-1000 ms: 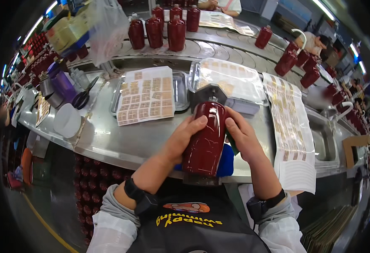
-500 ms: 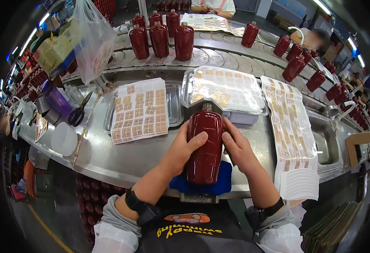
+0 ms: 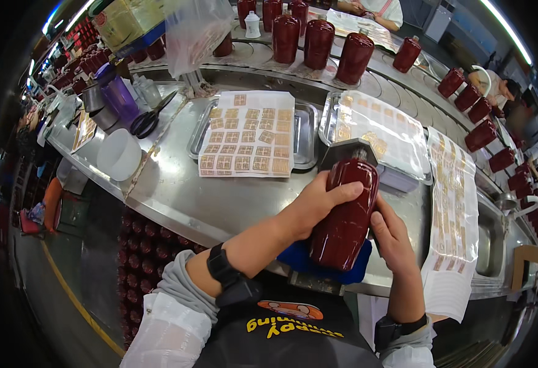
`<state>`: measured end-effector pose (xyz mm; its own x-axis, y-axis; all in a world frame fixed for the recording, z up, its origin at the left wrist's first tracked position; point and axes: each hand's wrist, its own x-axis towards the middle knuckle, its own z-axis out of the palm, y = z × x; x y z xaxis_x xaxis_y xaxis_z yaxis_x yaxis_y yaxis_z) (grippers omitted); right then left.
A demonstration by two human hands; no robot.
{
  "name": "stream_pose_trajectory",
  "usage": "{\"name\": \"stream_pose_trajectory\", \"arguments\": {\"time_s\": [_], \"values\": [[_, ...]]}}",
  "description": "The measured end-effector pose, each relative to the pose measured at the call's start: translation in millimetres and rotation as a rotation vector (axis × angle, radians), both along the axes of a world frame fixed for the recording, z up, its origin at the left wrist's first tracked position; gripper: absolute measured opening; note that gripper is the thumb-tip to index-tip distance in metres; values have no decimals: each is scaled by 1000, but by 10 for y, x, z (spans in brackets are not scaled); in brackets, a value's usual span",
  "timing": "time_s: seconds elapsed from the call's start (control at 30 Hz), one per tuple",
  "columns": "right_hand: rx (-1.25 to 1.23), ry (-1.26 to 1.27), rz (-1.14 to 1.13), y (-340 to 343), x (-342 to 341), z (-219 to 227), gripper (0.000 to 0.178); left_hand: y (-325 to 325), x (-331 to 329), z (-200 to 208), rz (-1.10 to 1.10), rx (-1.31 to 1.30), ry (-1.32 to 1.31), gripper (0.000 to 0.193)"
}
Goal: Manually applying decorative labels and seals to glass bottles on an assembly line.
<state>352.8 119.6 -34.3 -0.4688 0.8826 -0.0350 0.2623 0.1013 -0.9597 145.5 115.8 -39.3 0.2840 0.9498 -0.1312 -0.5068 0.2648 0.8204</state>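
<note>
A glossy dark red bottle (image 3: 344, 218) with a clear neck leans slightly to the right in front of me. Its base rests at a blue cloth pad (image 3: 299, 256) on a small stand, and a dark angular holder (image 3: 341, 153) sits behind its neck. My left hand (image 3: 318, 205) grips the bottle's left side, thumb across its front. On the other side, my right hand (image 3: 393, 236) presses its fingers and thumb to the glass; the fingertips behind the bottle are hidden. Beyond my left hand, a sheet of gold square labels (image 3: 247, 135) lies over a metal tray (image 3: 305, 132).
Another label sheet (image 3: 385, 122) covers a tray at the right, beside a long strip of gold labels (image 3: 453, 202). At left stand a white bowl (image 3: 119, 154), black scissors (image 3: 149, 119) and a purple bottle (image 3: 116, 95). Red bottles (image 3: 319, 43) line the conveyor (image 3: 256, 55) behind.
The view has turned, so the bench things appear shifted to the right. The bottle now leans to the right, with both hands still on it. A small white bottle shows on the conveyor.
</note>
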Motion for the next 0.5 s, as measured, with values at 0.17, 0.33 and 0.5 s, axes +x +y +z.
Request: {"name": "stream_pose_trajectory", "arguments": {"time_s": [0.17,0.33,0.5], "values": [[190,-77,65,309,192,417,44,-297,-421,132,10,-85,-91,60],[421,-221,-119,1031,383,834,38,-553,-1310,369,574,214,196,68],[744,-335,-156,2453,108,733,38,-625,-2465,77,1252,383,798,77]]}}
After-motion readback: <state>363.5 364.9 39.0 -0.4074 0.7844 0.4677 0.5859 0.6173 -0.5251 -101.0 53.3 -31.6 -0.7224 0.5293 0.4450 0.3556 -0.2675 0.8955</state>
